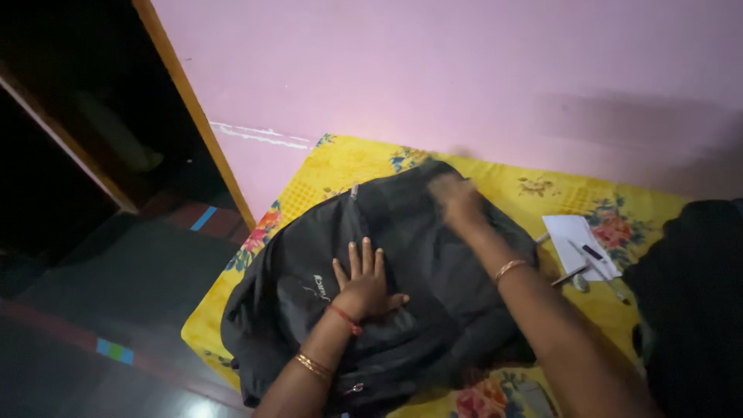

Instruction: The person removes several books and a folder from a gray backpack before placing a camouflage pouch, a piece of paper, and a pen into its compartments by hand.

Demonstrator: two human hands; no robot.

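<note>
Spread flat, left hand (364, 286) presses a black backpack (402, 310) beside its small white logo (319, 288). Right hand (457, 200) is blurred; its grip cannot be told. White paper (573, 236) with pens (596, 255) lies on the yellow floral sheet (348, 166).

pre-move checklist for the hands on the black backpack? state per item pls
1. Left hand flat on the backpack, fingers spread: ok.
2. Right hand on the upper part of the backpack: blurred, grip cannot tell.
3. Backpack lying fully on the yellow floral sheet: not ok, its lower left edge hangs past the sheet's edge.
4. Top zipper pull visible: ok; zipper open or closed: cannot tell.
5. Paper and pens apart from the backpack: ok, they lie to its right.
</note>
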